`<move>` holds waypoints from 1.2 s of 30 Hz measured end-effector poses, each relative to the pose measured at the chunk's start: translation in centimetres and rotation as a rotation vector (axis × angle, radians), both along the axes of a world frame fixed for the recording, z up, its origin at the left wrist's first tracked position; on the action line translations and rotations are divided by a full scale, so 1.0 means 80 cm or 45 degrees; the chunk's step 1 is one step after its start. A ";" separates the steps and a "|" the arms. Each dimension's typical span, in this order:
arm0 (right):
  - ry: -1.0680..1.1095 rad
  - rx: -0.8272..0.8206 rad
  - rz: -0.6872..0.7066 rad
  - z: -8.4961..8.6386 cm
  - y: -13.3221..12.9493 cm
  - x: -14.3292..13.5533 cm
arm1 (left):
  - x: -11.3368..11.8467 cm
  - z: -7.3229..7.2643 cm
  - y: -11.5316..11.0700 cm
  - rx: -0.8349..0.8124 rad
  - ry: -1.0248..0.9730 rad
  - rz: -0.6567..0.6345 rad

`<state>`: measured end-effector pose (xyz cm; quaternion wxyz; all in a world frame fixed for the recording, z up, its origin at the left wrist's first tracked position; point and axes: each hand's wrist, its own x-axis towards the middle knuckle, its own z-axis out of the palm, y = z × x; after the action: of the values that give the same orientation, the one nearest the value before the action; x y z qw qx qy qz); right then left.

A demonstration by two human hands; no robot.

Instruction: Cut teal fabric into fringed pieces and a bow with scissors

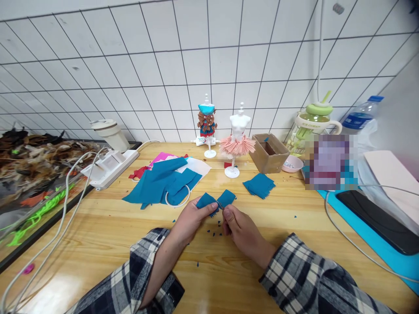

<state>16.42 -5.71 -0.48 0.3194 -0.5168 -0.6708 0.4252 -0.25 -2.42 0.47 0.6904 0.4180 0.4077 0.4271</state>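
Note:
My left hand (193,222) is closed on a small teal fabric piece (207,200), thumb on top; its lower edge looks jagged. Close beside it, my right hand (240,226) is closed in a pinch. A thin dark shape shows at its fingertips, mostly hidden, so I cannot make out its kind. Another teal piece (226,197) lies just beyond those fingertips; whether they touch it I cannot tell. Tiny teal clippings (214,234) are scattered below the hands. To the right rests a stack of teal pieces (259,185) with notched edges.
Larger teal cloth (157,183) and a white ring (177,196) lie left. Behind stand two small dress forms, one with a pink skirt (238,145), one dressed (206,122). A cardboard box (270,152), power strip (114,168), jug (310,126), black phone (379,221) and cables surround.

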 end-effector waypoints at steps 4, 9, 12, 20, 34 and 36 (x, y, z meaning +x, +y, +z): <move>-0.007 0.016 -0.006 -0.002 0.000 0.000 | 0.000 -0.001 0.001 0.013 0.038 0.002; 0.015 0.023 -0.022 -0.006 0.000 0.000 | 0.000 -0.002 0.002 0.040 0.060 -0.005; 0.032 0.012 -0.019 -0.006 0.000 -0.001 | 0.000 -0.002 0.003 0.038 0.074 0.005; 0.010 0.024 -0.024 -0.006 0.001 -0.001 | 0.000 -0.002 0.003 0.042 0.095 0.015; -0.735 0.302 -0.290 0.018 0.049 0.096 | -0.035 0.020 0.015 0.699 0.469 -0.121; -0.888 0.319 -0.258 0.008 0.058 0.111 | -0.032 0.020 0.022 0.971 0.712 -0.323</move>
<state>25.30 -1.07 0.15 0.1732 -0.6512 -0.7315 0.1046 -2.79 -0.69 2.11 0.3987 0.7862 0.3380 0.3297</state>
